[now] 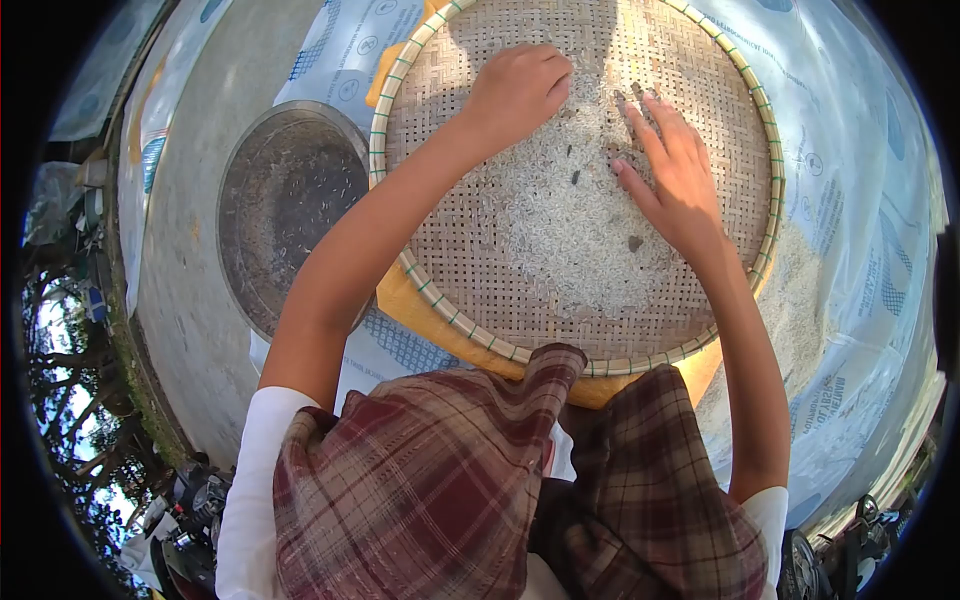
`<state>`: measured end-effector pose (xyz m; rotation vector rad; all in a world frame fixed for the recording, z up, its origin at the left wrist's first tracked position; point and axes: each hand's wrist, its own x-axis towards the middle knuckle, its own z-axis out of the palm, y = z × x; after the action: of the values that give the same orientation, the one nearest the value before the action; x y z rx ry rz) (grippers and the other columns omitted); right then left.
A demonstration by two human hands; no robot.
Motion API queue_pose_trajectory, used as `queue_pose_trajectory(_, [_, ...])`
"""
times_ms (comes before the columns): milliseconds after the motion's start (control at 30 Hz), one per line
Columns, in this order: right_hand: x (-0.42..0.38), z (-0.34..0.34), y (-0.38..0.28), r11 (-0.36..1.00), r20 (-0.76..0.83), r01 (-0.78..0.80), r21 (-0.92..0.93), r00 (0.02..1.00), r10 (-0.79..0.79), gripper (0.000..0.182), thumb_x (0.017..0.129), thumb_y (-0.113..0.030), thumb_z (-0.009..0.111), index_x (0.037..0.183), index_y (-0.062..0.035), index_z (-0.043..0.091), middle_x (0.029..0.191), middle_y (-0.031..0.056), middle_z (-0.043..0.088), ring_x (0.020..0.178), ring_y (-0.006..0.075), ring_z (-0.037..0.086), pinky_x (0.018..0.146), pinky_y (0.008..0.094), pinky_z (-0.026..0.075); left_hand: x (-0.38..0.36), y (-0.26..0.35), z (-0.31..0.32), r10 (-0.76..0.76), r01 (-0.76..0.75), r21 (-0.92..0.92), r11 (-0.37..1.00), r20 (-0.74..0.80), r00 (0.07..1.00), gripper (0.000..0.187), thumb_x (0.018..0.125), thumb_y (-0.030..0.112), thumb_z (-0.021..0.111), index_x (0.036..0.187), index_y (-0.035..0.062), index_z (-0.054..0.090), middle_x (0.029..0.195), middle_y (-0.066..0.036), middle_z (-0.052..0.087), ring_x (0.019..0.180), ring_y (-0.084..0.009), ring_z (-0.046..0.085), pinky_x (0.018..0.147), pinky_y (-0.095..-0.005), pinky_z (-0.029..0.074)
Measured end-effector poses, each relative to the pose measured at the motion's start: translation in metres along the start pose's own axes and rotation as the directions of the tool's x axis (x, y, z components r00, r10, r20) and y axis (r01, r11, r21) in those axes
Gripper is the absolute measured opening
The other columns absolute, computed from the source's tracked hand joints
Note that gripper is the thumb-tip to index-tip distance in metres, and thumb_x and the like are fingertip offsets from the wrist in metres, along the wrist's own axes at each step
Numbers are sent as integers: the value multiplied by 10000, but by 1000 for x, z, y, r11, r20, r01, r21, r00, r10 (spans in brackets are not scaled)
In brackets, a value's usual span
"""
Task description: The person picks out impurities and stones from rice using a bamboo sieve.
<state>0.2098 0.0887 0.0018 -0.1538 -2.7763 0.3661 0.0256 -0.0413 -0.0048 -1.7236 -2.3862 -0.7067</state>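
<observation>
Head view, looking straight down past a plaid cloth (pixel 430 480) hanging from the person's head or shoulders.

Woven winnowing tray (pixel 745 75), round, bamboo with a green-stitched rim, lies flat on printed plastic sacking (pixel 860 200) spread over the ground. Near rim sits close to the person's body; an orange sheet (pixel 420 305) shows under its near-left edge. Being round, the tray has no long axis and points nowhere in particular.

Rice (pixel 560 215) lies in a thin, loose layer across the tray's middle, thinning toward the rim. The patch is roughly oval, its length running from the near edge toward the far edge. A few dark specks (pixel 634 242) stand out against the white grain. The thin spread probably serves to make such bits easy to spot.

Left hand (pixel 515 90): curled, fingertips tucked down into the grain at the far-left part of the tray. Looks like a pinch or rake; whether anything is held, cannot tell. Right hand (pixel 675 165): fingers spread and extended, tips resting on the rice toward the far-right part, palm low over the grain.

Metal basin (pixel 285 200), round, sits on the concrete just beside the tray's left rim, with scattered husk or grain inside. Within easy reach of the left hand, likely for that reason.

More grain (pixel 795 300) lies loose on the sacking off the tray's right edge.
</observation>
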Motion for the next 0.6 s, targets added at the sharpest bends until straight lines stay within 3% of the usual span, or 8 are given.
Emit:
queue_pose_trajectory(167, [-7,12,0,999,84,9,-41,996,-5,495,857,-326,529,1293,-120,416,1350,126,368,1272,288,317,1044,437,241,7,-9,3,177,-181,169,969,36,984,110,803,144,559,843,47,593,877,-57,598,815,-262,570,722,-362,467])
queue_pose_trajectory(233, [-11,12,-4,999,112,-20,-39,993,24,505,869,-345,502,1308,-119,392,1362,118,357,1281,286,305,1052,444,218,10,-11,3,267,-256,178,950,-39,963,126,801,147,570,840,30,593,846,-77,598,789,-248,581,700,-342,470])
queue_pose_trajectory(267, [-13,13,-5,999,113,-20,-38,993,24,505,869,-345,502,1308,-119,392,1362,118,357,1281,286,305,1052,444,218,11,-11,2,266,-256,178,950,-39,963,126,801,147,570,840,30,593,846,-77,598,789,-248,581,700,-342,470])
queue_pose_trajectory(300, [-16,14,-6,998,114,-28,-54,993,34,506,874,-350,487,1313,-120,384,1364,116,354,1283,286,302,1054,451,210,11,-9,1,78,-79,-87,993,-22,997,136,800,150,576,843,22,592,832,-86,597,777,-237,585,691,-332,468])
queue_pose_trajectory(333, [-18,15,-7,997,115,-36,-69,992,44,507,879,-356,473,1319,-122,376,1366,114,351,1285,287,298,1056,457,201,12,-8,-1,-102,112,-338,934,45,994,147,798,153,583,846,15,591,818,-95,597,766,-226,589,683,-322,466])
queue_pose_trajectory(467, [-25,16,-12,997,110,-49,-59,992,55,506,883,-355,456,1318,-110,370,1369,106,344,1291,280,284,1057,466,187,19,-10,-7,-90,119,-318,941,105,990,164,796,159,591,852,6,592,819,-104,599,763,-209,592,673,-307,461])
queue_pose_trajectory(600, [-34,12,-21,997,97,-54,-49,994,58,466,868,-324,481,1262,-81,422,1341,105,367,1269,262,305,1042,457,209,33,-20,1,43,-34,-200,979,42,998,157,799,159,590,838,7,593,783,-96,586,741,-228,581,669,-325,460])
